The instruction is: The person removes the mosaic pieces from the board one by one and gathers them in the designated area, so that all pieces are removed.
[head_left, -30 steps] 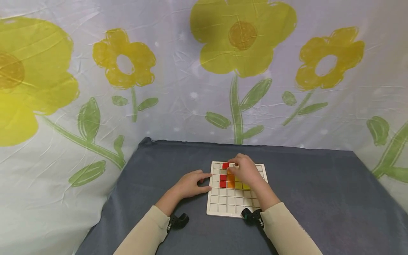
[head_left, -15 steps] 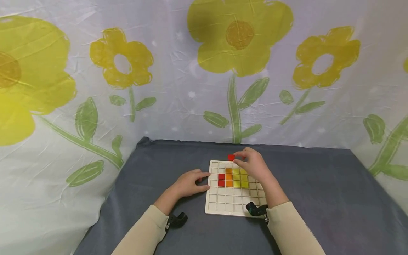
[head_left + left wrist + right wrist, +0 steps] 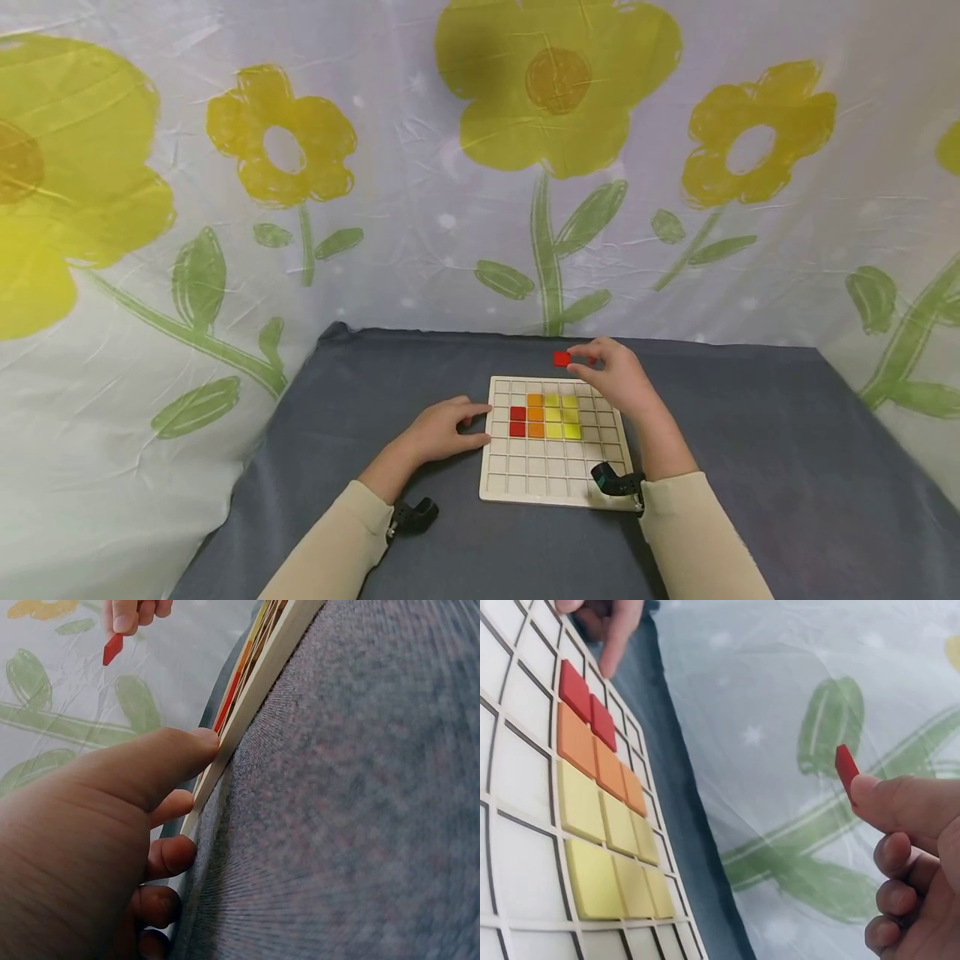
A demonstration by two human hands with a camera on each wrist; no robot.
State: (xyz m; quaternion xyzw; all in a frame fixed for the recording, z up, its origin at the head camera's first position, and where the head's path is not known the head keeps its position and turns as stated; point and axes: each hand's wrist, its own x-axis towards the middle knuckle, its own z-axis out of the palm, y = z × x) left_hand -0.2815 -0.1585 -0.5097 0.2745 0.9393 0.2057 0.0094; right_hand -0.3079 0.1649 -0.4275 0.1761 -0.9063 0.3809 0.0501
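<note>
A pale wooden grid board (image 3: 540,471) lies on the table. Set into its squares are two red tiles (image 3: 575,691), three orange tiles (image 3: 577,740) and several yellow tiles (image 3: 582,800), in side-by-side columns. My right hand (image 3: 617,379) pinches a loose square red tile (image 3: 561,359) between thumb and fingertips, held up beyond the board's far edge. In the right wrist view that tile stands tilted, apart from the board. My left hand (image 3: 444,430) rests at the board's left edge, thumb and forefinger stretched out and touching it.
A dark grey cloth (image 3: 420,367) covers the table. Behind it hangs a pale curtain (image 3: 405,183) printed with yellow flowers and green leaves. Black wrist cameras sit by both cuffs, the right one (image 3: 615,481) over the board's near right corner.
My right hand has lifted a red tile off the board's far row and carried it up, away and to the right. My left hand has stayed at the left edge.
</note>
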